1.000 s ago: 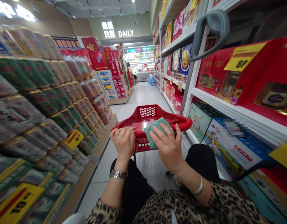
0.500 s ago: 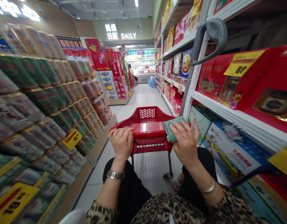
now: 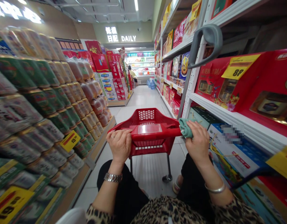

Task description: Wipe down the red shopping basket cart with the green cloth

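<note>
Head view, cart handle (image 3: 157, 135) lying crosswise, left hand (image 3: 119, 143) curled round it, right hand (image 3: 198, 140) clutching cloth (image 3: 185, 128)

So the small mint-green fabric cloth (image 3: 185, 127) is bunched up in my right hand (image 3: 198, 140) — loose folds showing, right up against the right end of the push bar (image 3: 159, 133). That bar's on a red plastic shopping cart (image 3: 147, 142) with honeycomb-style holes in the far basket wall, upright on grey metal legs (image 3: 168, 166). Bar runs crosswise to me — shiny flat panel (image 3: 149, 128) mid-bar, my left hand (image 3: 119, 144) gripping the left end.
</note>
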Demonstrator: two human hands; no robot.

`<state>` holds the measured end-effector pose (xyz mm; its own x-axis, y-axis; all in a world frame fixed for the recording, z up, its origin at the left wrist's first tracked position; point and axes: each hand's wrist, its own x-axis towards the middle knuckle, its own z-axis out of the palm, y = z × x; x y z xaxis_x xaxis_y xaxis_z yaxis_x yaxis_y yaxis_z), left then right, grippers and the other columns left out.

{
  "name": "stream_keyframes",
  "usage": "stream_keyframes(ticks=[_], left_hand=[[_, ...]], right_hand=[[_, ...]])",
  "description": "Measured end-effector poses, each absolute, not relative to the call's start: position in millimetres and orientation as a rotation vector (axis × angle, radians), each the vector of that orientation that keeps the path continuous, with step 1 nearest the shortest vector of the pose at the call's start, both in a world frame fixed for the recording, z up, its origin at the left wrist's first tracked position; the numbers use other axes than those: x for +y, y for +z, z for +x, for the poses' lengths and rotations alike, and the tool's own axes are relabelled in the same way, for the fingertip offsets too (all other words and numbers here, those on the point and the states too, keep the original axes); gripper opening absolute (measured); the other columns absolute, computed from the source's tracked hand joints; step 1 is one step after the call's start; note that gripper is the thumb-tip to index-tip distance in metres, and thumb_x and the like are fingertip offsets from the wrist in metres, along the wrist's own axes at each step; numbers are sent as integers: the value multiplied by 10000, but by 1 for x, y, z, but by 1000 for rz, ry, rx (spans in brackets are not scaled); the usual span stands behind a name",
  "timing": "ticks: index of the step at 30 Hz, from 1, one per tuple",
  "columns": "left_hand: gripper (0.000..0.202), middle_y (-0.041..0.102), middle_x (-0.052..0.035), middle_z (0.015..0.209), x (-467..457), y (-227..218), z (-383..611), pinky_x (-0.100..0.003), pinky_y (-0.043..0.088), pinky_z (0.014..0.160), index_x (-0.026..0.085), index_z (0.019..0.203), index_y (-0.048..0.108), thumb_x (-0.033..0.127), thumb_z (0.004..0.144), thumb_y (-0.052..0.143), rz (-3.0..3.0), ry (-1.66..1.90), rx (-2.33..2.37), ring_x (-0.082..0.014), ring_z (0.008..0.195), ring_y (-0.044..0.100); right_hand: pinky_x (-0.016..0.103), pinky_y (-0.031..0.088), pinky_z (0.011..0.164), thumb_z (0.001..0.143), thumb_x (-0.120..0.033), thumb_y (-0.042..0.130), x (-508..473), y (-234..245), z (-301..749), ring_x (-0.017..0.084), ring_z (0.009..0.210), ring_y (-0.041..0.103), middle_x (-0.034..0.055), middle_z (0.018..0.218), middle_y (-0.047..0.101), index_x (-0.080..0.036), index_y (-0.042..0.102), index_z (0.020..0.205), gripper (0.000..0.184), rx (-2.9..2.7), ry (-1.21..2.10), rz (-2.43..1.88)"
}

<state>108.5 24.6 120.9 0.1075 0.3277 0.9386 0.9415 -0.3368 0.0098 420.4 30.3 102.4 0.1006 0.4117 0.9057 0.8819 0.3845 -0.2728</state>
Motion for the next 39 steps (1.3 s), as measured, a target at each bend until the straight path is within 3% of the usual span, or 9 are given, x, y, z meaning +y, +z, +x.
stream_keyframes(ticks=[5, 11, 15, 26, 39], left_hand=[[284, 780, -44, 869, 26, 120, 107, -430, 315, 938, 233, 947, 735, 231, 1013, 459, -1726, -1232, -1220, -223, 841, 640], [283, 781, -46, 877, 25, 121, 105, -437, 318, 936, 244, 963, 734, 243, 1012, 455, -1735, -1237, -1238, -230, 842, 642], [296, 786, -45, 894, 24, 120, 105, -444, 315, 957, 253, 966, 739, 245, 1014, 447, -1747, -1241, -1274, -231, 863, 650], [305, 788, -39, 894, 23, 120, 109, -440, 316, 980, 242, 952, 742, 250, 1020, 444, -1729, -1264, -1287, -225, 863, 662], [366, 793, -54, 936, 22, 117, 106, -459, 326, 1008, 249, 1037, 760, 228, 1022, 395, -1784, -1263, -1326, -233, 912, 667]], right_hand=[[502, 446, 1105, 821, -52, 467, 32, 102, 415, 280, 1277, 565, 109, 1263, 718, -197, 661, 1319, 554, -1486, -453, -1131], [550, 415, 1100, 855, -52, 461, 23, 105, 397, 310, 1307, 532, 104, 1276, 715, -224, 664, 1322, 537, -1502, -512, -1193], [584, 334, 1136, 854, -49, 486, 13, 106, 380, 327, 1318, 527, 101, 1294, 709, -235, 646, 1341, 546, -1546, -556, -1190], [583, 278, 1203, 883, 4, 431, -5, 110, 331, 282, 1328, 525, 84, 1303, 713, -224, 628, 1364, 567, -1719, -553, -963], [516, 288, 1243, 1001, -173, 586, -7, 119, 271, 231, 1324, 562, 49, 1274, 742, -242, 711, 1215, 257, -1846, -655, -744]])
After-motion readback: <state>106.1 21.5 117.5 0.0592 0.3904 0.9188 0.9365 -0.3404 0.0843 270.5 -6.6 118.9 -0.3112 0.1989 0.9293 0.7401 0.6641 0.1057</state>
